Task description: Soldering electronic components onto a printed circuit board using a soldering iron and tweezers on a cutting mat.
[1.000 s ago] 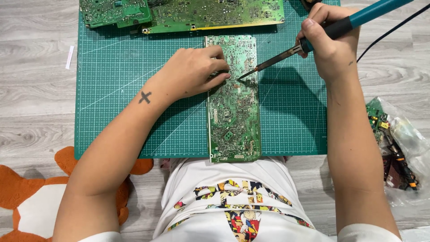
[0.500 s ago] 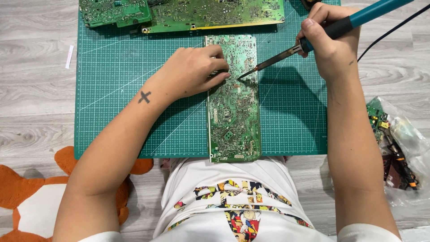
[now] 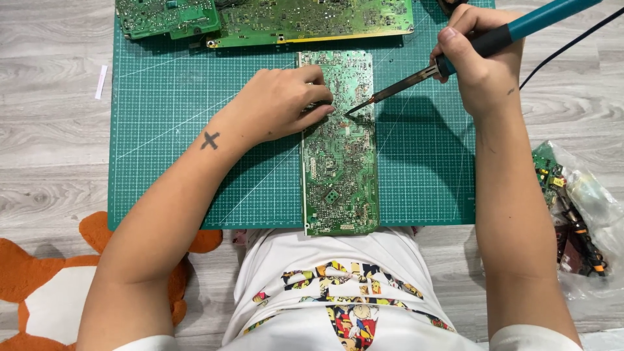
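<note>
Circuit board point(image 3: 339, 162), long and narrow, lies in the middle of the frame on the green cutting mat point(image 3: 162, 130), its long axis running from top to bottom. Left hand point(image 3: 279, 104) presses on its upper left edge. Right hand point(image 3: 481, 62), in the upper right, is closed around the soldering iron point(image 3: 455, 58), whose tip touches the board just beside the left fingertips point(image 3: 325, 107).

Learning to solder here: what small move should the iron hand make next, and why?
Probably hold the tip steady on that joint a moment. The soldering iron in the right hand has its tip on the long circuit board, just beside the left hand fingers pinning the board to the cutting mat.
</note>
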